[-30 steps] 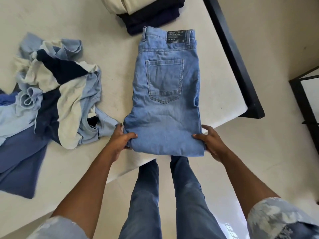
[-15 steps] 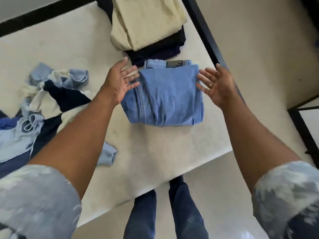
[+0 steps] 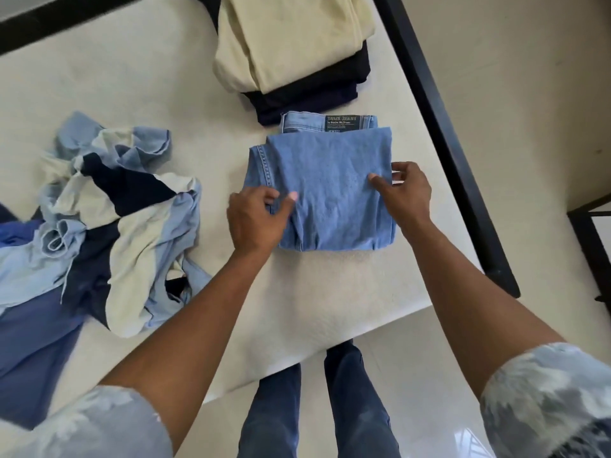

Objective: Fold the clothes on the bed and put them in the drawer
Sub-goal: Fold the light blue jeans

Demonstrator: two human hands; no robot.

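Light blue jeans lie folded into a compact square on the white bed, waistband label showing at the far edge. My left hand grips the fold's left side, thumb on top and fingers curled at the edge. At the right side my right hand holds the fold, thumb pressed on the top layer and fingers over the edge. No drawer is in view.
A rumpled pile of blue, cream and navy clothes lies to the left. Behind the jeans, folded cream trousers sit on dark folded clothes. The black bed frame runs along the right; a black-framed piece of furniture stands beyond.
The jeans' lower half was folded up over the waist. My open hands then came back from the far edge and closed on the fold's left and right sides.
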